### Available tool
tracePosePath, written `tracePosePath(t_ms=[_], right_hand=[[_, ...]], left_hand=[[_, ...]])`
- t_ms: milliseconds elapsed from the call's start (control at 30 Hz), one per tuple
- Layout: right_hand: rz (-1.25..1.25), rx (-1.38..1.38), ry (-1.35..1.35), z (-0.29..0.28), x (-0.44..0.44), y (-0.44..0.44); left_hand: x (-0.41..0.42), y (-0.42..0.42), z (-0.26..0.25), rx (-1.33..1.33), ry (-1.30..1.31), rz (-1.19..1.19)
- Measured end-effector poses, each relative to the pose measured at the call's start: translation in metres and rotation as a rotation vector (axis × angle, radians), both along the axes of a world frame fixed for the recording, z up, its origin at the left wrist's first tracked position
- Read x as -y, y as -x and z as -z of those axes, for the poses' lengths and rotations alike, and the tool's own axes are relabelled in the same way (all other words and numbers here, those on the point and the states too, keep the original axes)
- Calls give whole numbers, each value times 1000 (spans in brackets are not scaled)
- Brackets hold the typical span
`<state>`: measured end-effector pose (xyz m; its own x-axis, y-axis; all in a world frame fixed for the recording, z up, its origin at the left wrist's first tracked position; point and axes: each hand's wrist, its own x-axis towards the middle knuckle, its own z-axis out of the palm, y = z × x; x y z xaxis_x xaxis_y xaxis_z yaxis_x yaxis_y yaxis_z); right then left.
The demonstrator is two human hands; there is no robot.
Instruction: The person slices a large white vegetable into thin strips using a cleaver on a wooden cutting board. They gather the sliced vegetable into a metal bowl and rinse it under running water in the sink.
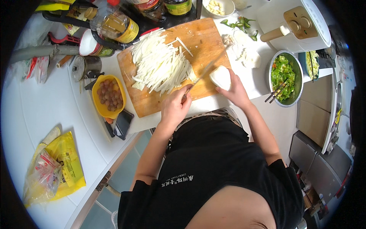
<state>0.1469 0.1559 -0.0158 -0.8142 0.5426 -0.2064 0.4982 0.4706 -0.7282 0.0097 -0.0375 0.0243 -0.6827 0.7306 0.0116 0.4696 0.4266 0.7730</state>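
My left hand (175,107) grips the handle of a kitchen knife (208,66). Its blade, seen nearly edge-on, slants up to the right above a wooden cutting board (151,104). In my right hand (236,91) is a smooth white chunk of vegetable, apparently white radish (221,77), held at the board's right edge. The blade passes just left of this chunk; whether they touch I cannot tell. A large heap of white shredded strips (163,63) covers the board's left and middle. A few loose strips (184,46) lie apart from it.
Right of the board are garlic (228,40), green pepper pieces (241,24), a bowl of peeled cloves (216,8), a white air fryer (286,25) and a metal bowl of chopped greens (286,78) with chopsticks. Left stand a yellow grape basket (98,106), a phone (123,126) and an oil bottle (114,27).
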Motion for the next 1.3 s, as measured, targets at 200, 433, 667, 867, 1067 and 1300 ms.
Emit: tracePosePath(t_ms=[200, 433, 667, 867, 1067, 1300], right_hand=[[14, 114, -314, 27, 30, 3], [-73, 295, -335, 36, 26, -1], [-41, 271, -343, 38, 28, -2], [-12, 222, -405, 38, 32, 2], [-2, 204, -396, 32, 32, 4], [-27, -32, -281, 2, 8, 14]], left_hand=[[7, -9, -8, -52, 177, 162], [-3, 1, -19, -39, 281, 259], [-22, 10, -22, -27, 379, 372], [-51, 18, -1, 78, 450, 396], [-72, 15, 27, 31, 413, 343], [-27, 12, -7, 101, -72, 15]])
